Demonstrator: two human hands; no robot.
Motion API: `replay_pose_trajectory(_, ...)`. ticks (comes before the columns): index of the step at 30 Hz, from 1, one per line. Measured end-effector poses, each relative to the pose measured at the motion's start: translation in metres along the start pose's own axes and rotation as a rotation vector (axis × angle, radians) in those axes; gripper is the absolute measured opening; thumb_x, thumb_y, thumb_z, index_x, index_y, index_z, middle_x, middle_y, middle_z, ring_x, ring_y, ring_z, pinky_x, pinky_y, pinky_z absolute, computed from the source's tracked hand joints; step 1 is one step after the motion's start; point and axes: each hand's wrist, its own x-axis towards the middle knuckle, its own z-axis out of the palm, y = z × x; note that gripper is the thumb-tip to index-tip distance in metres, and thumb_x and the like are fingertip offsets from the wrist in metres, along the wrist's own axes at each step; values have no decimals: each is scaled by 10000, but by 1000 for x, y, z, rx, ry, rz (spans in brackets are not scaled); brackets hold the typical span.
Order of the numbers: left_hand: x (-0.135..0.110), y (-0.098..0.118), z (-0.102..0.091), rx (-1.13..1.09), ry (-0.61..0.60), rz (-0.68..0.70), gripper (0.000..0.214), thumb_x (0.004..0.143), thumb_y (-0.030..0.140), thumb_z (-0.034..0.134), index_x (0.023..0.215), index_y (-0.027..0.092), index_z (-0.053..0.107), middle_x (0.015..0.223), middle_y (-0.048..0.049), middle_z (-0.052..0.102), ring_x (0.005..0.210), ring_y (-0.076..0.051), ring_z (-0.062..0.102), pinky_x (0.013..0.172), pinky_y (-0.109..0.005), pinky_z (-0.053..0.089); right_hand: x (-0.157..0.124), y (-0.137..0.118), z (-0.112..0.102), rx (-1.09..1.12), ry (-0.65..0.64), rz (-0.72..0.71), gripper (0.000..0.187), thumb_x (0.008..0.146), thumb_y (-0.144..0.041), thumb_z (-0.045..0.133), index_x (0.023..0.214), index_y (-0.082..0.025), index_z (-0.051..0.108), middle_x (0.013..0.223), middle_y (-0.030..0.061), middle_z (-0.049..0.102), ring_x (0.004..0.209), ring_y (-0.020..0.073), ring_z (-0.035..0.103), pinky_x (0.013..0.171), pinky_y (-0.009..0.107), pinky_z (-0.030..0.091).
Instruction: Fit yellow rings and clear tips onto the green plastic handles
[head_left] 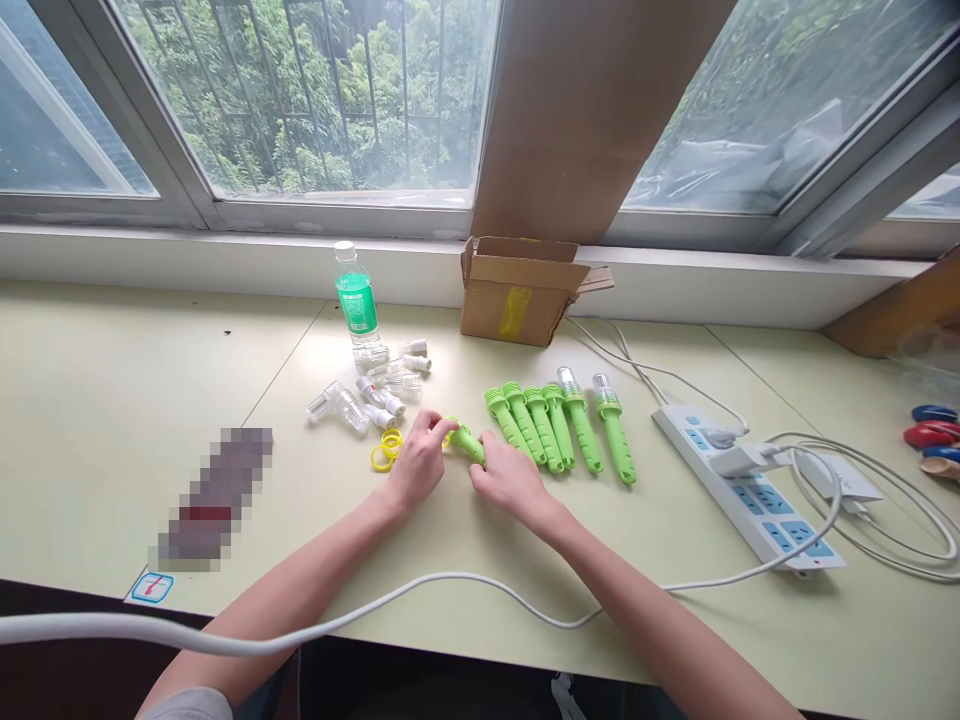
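Observation:
Between my hands lies a green plastic flashlight-style handle [470, 444], tilted, its head end toward the left. The fingers of my right hand [516, 478] are closed around its lower end. At the head end, my left hand [420, 460] pinches a yellow ring, of which only a sliver shows beside the thumb. More yellow rings [384, 458] lie just left of that hand. Several green handles [540, 425] stand in a row to the right of my right hand; the two rightmost carry clear caps [603, 388]. Clear plastic caps [341, 408] and white-ended pieces [384, 398] are piled behind the rings.
A water bottle [356, 300] and an open cardboard box [517, 300] stand at the back. On the right is a power strip [742, 490] with plugs and cables. A white cable [480, 578] crosses in front of my forearms. A blurred dark object [214, 500] lies left.

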Motion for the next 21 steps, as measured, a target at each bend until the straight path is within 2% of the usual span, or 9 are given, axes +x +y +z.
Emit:
replay_pose_trajectory(4, 4, 2, -6, -111, 162, -77, 318, 866, 29, 367, 1021, 213, 575, 977, -65, 461, 909, -155, 537, 762, -279, 500, -4, 5, 10, 132, 136, 1, 234, 813, -281, 445, 1018, -185, 503, 602, -6, 571, 538, 165, 516, 490, 247, 245)
replay_pose_trajectory(7, 6, 3, -10, -191, 262, -198, 235, 894, 108, 397, 950, 205, 604, 981, -66, 481, 916, -162, 552, 793, -303, 497, -11, 8, 19, 237, 231, -92, 232, 815, -287, 454, 1018, -193, 514, 587, -19, 559, 518, 157, 514, 495, 242, 267)
replay_pose_trajectory(11, 10, 2, -12, -439, 327, -364, 175, 900, 213, 432, 903, 187, 605, 1004, -62, 496, 657, -91, 546, 627, -263, 504, -16, 7, 23, 292, 297, -200, 204, 808, -274, 459, 981, -201, 539, 595, -24, 552, 513, 147, 504, 496, 234, 282)
replay_pose_trajectory(13, 11, 0, -12, -574, 366, -431, 142, 888, 243, 463, 893, 179, 590, 967, -53, 520, 605, -75, 539, 590, -249, 493, -17, 6, 23, 299, 294, -240, 167, 810, -267, 457, 940, -205, 541, 596, -29, 544, 505, 138, 488, 492, 229, 279)
replay_pose_trajectory(15, 13, -1, -13, -678, 378, -490, 116, 868, 256, 500, 892, 174, 579, 894, -39, 554, 596, -79, 552, 593, -245, 485, -18, 4, 22, 289, 296, -262, 137, 811, -261, 459, 908, -204, 538, 604, -28, 543, 504, 132, 473, 491, 226, 274)
replay_pose_trajectory(21, 15, 1, -14, -848, 286, -594, 125, 823, 273, 563, 901, 176, 578, 763, -21, 618, 690, -121, 601, 629, -243, 469, -19, 6, 23, 239, 310, -331, 174, 805, -229, 465, 946, -197, 563, 669, -12, 587, 536, 131, 477, 505, 229, 269)
